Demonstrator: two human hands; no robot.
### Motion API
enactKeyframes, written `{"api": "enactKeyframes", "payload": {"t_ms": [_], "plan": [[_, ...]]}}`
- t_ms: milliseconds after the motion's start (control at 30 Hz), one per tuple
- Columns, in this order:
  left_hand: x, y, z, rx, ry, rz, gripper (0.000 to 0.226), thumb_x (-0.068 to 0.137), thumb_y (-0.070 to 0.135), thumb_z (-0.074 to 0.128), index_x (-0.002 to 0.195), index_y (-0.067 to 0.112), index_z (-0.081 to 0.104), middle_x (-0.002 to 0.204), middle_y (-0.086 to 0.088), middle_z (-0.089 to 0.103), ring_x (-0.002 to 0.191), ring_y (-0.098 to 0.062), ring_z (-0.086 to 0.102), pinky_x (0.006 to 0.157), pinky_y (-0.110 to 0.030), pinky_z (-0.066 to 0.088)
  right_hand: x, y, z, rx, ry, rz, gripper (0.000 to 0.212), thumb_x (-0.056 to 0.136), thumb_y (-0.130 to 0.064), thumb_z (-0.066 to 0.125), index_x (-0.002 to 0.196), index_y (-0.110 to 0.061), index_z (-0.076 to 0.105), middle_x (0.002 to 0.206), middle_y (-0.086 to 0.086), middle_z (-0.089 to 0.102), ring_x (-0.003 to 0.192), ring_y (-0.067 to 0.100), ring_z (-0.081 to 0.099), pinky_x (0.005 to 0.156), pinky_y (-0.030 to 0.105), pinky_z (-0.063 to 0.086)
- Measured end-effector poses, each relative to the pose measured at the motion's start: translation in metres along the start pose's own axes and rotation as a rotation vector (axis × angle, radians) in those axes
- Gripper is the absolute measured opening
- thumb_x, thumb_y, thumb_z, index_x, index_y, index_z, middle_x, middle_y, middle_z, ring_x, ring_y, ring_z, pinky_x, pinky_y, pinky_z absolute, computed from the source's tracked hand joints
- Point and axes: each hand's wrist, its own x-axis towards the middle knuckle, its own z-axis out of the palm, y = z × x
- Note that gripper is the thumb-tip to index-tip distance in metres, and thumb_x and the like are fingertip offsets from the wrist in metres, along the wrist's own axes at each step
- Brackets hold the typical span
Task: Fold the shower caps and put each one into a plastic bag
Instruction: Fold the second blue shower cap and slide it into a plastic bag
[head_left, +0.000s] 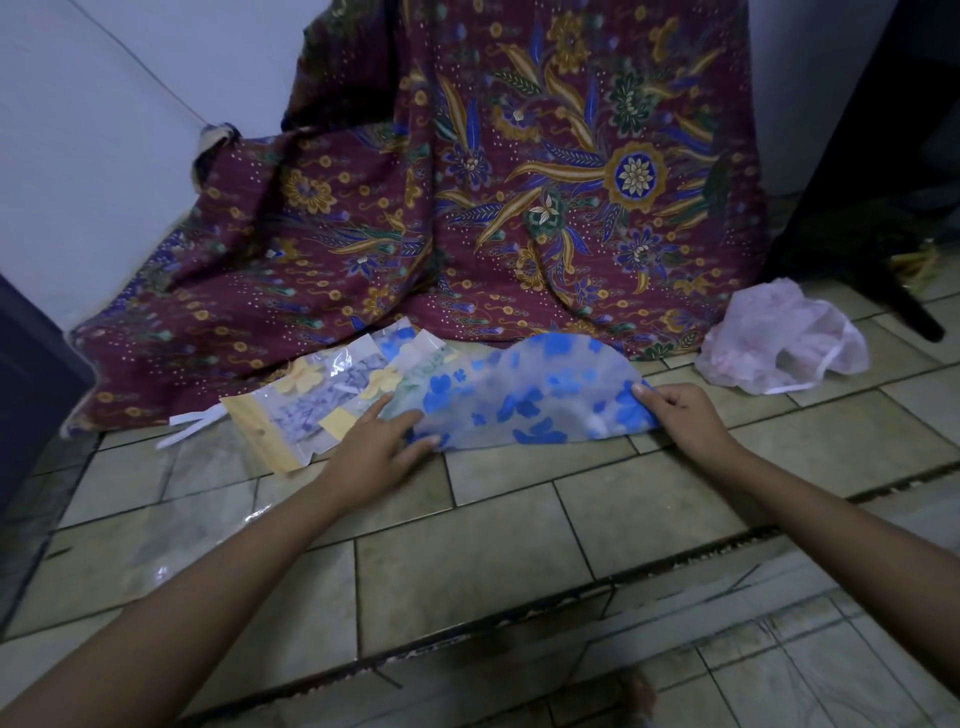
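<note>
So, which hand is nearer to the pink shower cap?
Right. The right hand holds one end of the blue cap, just left of the pink shower cap; the left hand rests on its other end, farther left.

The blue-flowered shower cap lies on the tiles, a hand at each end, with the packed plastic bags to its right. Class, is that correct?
No. In the head view the packed plastic bags lie to the left of the blue-flowered shower cap, not its right. It lies on the tiles, left hand and right hand at its ends.
</note>
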Motion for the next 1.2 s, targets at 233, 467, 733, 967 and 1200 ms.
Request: {"api": "enactKeyframes", "payload": {"t_ms": [233,467,733,967,1200], "plan": [[0.006,0.010,-0.010,-0.383,0.000,-0.372,0.045,0.096,0.017,0.048,0.055,0.014,0.031,0.054,-0.007,0.031,0.051,-0.017,0.034,0.074,-0.042,0.034,0.006,-0.011,0.008,-0.306,0.097,0.010,0.057,0.091,-0.019,0.058,0.046,-0.019,0.022,0.047,0.000,0.016,0.040,0.010,0.024,0.047,0.029,0.014],[0.011,0.016,-0.011,-0.178,-0.128,-0.626,0.011,0.087,0.021,0.054,0.079,0.019,0.047,0.066,0.001,0.052,0.072,-0.025,0.053,0.052,-0.027,0.031,0.008,-0.016,0.011,-0.541,0.058,0.069,0.044,0.089,-0.024,0.060,0.053,-0.007,0.042,0.049,0.008,0.035,0.060,0.027,0.043,0.056,0.032,0.022],[0.032,0.057,-0.016,0.228,0.041,-0.097,0.080,0.071,0.053,0.024,0.138,0.012,0.036,0.138,-0.011,0.042,0.127,-0.026,0.042,0.107,-0.051,0.023,-0.004,-0.047,0.017,-0.914,0.259,-0.062,0.039,0.088,-0.028,0.031,0.107,-0.002,0.054,0.095,0.022,0.059,0.093,0.038,0.055,0.083,0.045,0.037],[0.065,0.082,0.029,0.357,-0.155,-0.006,0.082,0.079,0.046,-0.003,0.149,0.006,0.010,0.157,-0.009,0.012,0.145,-0.021,0.008,0.115,-0.045,-0.002,0.009,-0.063,0.075,-0.782,-0.151,-0.637,0.059,0.092,-0.039,0.026,0.129,0.002,0.049,0.131,0.024,0.052,0.123,0.034,0.047,0.108,0.041,0.031],[0.058,0.056,0.052,0.283,-0.227,-0.221,0.082,0.088,0.066,0.013,0.149,0.012,0.006,0.158,-0.002,0.006,0.145,-0.014,0.000,0.114,-0.045,-0.011,0.009,-0.034,0.086,-0.956,-0.379,-0.405,0.099,0.062,-0.079,-0.025,0.145,-0.028,-0.008,0.158,-0.004,0.001,0.146,0.017,0.001,0.116,0.037,-0.005]]}}
